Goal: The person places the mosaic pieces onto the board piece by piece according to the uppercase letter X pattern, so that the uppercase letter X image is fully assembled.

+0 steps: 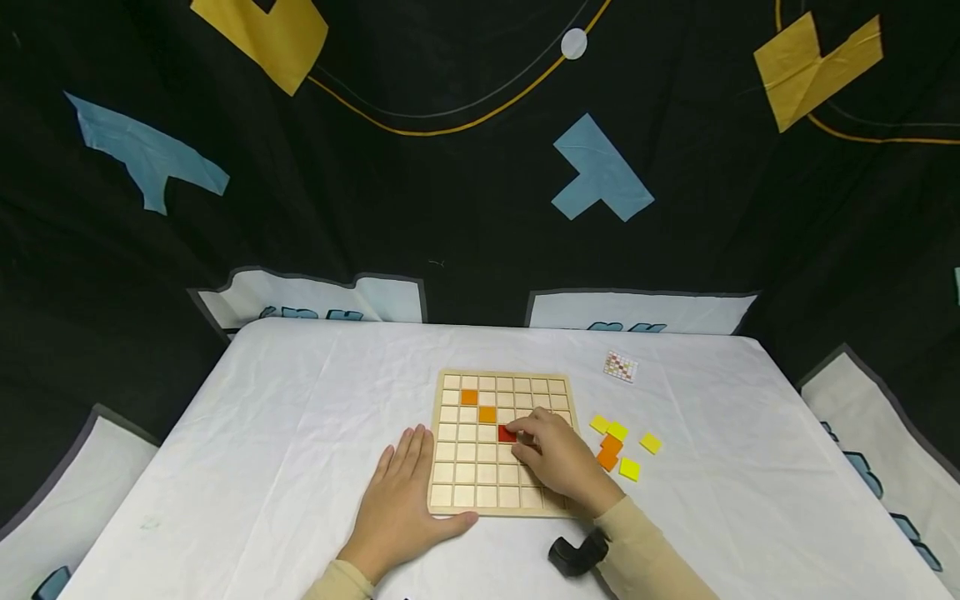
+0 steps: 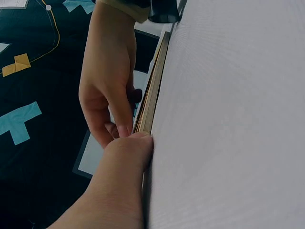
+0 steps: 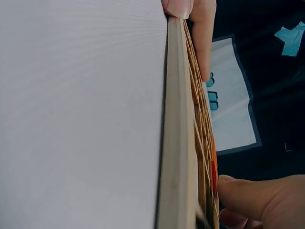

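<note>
A square wooden grid board [image 1: 465, 473] lies on the white cloth. Along its left edge and lower left corner rests my left hand [image 1: 401, 508], fingers straight and thumb [image 2: 131, 150] spread against the near edge. My right hand [image 1: 558, 454] reaches over the board from the right, its fingers curled, and pinches a red tile [image 1: 506, 433] at a cell near the middle. In the right wrist view the thumb [image 3: 243, 193] is right at the red tile [image 3: 214, 176]. Two orange tiles, one upper [image 1: 469, 397] and one lower [image 1: 487, 414], sit in cells diagonally up-left of the red one.
Right of the board lie loose yellow tiles [image 1: 651, 442] and orange tiles [image 1: 607, 459]. A small card with a coloured grid pattern [image 1: 620, 367] is farther back. A black curved device [image 1: 577, 556] sits by my right wrist. Dark patterned cloth [image 1: 480, 233] hangs behind the table.
</note>
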`<action>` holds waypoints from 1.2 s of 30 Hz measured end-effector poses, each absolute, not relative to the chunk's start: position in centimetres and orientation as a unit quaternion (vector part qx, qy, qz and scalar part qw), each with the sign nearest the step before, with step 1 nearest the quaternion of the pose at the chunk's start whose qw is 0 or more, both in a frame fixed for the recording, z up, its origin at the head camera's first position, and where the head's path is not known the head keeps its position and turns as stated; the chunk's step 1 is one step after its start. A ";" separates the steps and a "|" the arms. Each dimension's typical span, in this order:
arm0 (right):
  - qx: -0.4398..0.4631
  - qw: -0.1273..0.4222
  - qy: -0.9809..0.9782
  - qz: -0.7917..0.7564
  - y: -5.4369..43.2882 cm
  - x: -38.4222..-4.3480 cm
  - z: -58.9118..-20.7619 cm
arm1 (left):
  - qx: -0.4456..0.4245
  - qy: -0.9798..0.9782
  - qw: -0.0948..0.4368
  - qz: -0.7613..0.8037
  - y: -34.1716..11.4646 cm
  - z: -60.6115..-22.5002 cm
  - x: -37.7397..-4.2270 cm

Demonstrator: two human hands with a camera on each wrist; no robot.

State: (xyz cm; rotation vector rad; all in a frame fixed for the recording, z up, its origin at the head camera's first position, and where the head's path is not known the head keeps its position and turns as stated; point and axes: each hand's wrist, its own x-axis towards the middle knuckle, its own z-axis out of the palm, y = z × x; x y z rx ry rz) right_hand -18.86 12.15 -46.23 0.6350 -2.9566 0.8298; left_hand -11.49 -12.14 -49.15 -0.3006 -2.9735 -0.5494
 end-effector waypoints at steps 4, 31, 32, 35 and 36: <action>0.186 -0.001 -0.943 0.277 13.8 -18.2 -45.6 | -0.099 -0.978 0.049 -0.179 -12.1 -49.2 -11.6; 0.142 -0.032 -0.967 0.207 22.7 -17.1 -44.7 | -0.098 -0.975 0.052 -0.193 -12.1 -49.1 -11.3; 0.141 -0.028 -0.967 0.212 22.7 -17.1 -44.7 | -0.098 -0.975 0.054 -0.193 -12.1 -49.2 -11.4; 0.128 -0.016 -0.965 0.229 22.5 -17.3 -44.7 | -0.098 -0.975 0.054 -0.191 -12.1 -49.2 -11.4; 0.123 -0.009 -0.964 0.234 22.3 -17.3 -44.7 | -0.099 -0.975 0.054 -0.191 -12.1 -49.1 -11.4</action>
